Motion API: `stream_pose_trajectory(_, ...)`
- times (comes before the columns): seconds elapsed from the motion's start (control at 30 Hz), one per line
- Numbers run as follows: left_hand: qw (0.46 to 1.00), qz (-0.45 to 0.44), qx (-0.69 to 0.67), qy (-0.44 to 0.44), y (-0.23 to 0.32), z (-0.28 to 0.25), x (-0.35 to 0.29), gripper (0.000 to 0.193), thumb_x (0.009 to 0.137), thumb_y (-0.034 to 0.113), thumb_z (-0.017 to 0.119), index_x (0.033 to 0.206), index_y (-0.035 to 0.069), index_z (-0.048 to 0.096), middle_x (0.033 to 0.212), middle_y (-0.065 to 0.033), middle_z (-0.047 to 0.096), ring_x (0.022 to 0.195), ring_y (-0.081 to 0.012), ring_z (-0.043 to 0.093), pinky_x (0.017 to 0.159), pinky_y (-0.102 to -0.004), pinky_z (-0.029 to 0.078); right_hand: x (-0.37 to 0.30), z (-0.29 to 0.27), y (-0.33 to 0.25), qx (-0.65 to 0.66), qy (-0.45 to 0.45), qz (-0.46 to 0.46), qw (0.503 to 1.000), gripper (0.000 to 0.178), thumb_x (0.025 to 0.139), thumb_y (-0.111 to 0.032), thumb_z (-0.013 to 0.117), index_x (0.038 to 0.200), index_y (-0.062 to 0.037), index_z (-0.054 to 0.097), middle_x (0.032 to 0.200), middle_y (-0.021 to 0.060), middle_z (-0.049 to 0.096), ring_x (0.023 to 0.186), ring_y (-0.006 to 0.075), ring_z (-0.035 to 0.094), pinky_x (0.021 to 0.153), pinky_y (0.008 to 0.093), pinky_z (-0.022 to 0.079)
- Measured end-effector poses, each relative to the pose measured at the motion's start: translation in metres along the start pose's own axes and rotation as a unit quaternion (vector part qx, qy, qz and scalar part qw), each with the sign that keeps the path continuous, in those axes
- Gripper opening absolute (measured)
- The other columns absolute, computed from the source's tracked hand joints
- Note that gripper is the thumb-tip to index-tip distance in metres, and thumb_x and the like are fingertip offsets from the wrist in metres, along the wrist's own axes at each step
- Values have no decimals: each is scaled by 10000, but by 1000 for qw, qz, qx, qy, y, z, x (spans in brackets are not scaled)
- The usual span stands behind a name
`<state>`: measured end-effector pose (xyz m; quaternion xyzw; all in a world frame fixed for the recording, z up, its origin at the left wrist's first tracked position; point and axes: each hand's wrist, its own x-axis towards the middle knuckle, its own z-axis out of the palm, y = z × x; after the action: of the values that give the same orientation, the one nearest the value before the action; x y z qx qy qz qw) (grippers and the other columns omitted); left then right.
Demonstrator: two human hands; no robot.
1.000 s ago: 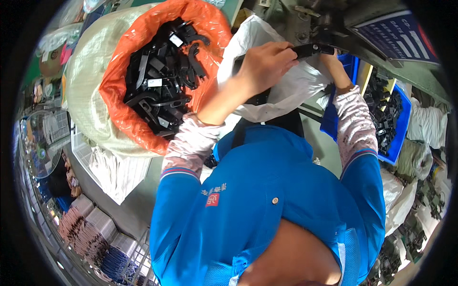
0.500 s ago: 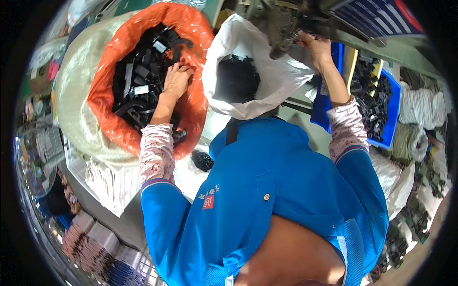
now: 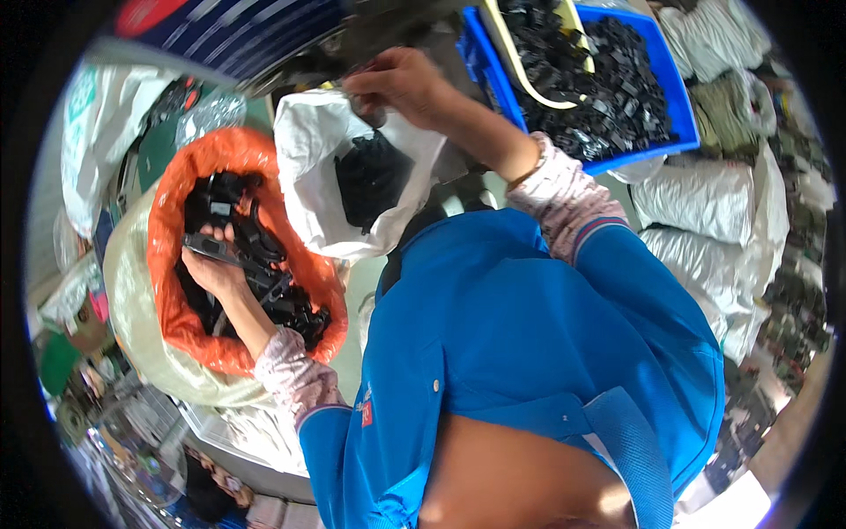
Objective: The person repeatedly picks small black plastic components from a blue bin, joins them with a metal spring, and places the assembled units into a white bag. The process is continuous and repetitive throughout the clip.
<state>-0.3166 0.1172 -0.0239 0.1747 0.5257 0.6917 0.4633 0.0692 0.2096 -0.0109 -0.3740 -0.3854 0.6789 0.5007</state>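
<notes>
My left hand (image 3: 214,271) is inside the orange plastic-lined sack (image 3: 163,291), closed round a long black plastic part (image 3: 211,249). More black plastic parts (image 3: 286,304) lie beneath and beside it. Over the far rim of the white sack (image 3: 304,203), my right hand (image 3: 401,84) has its fingers curled together. A dark, smeared shape shows below those fingertips; what it is cannot be made out. Dark pieces (image 3: 374,176) fill the bottom of the white sack.
A blue bin (image 3: 687,115) of small black parts stands at the far right, with a cream curved strip (image 3: 529,84) across it. Dark machinery (image 3: 388,31) and a striped blue panel (image 3: 238,35) border the far side. White sacks (image 3: 696,198) lie to the right.
The whole view has swung round. My left hand, earlier down among the parts, now grips a long black one. My right hand has come from the machine to above the white sack.
</notes>
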Motion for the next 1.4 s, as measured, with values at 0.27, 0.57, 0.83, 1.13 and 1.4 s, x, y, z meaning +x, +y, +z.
stream_pose_trajectory(0.27,960,-201,-33,-190,-59,124,-100,485,954,439,597,1125,-12,551,816,-16,503,716,-139,463,562,-247,410,-54,-20,29,-405,37,-323,855,97,798,-134,713,868,-68,699,838,140,671,720,363,622,602,432,506)
stream_pose_trajectory(0.57,918,-184,48,-348,-148,213,-185,134,863,53,690,973,27,618,762,-45,624,636,-129,575,554,-256,456,-208,-200,-44,-694,363,-145,604,304,795,-184,745,1073,-78,681,953,124,657,882,324,631,765,416,520)
stream_pose_trajectory(0.83,788,83,256,-554,-187,324,-262,381,782,24,750,1151,64,667,1030,-105,700,885,-175,676,798,-281,541,-235,-225,-81,-491,266,-77,826,166,807,-78,706,960,-16,684,891,100,679,764,168,676,696,290,537)
stream_pose_trajectory(1.13,802,16,320,-505,-203,325,-266,337,806,35,737,1133,10,663,1019,-73,702,939,-127,637,848,-270,502,-237,-271,-82,-566,169,-54,805,173,831,-150,690,991,-96,729,906,130,690,805,311,676,697,385,540)
stream_pose_trajectory(1.4,850,-112,272,-437,-205,320,-273,316,792,50,756,1090,7,660,941,-19,670,842,-82,590,758,-230,495,-208,-255,-67,-781,20,113,614,176,796,-223,722,873,-65,724,909,126,654,862,320,662,708,432,527)
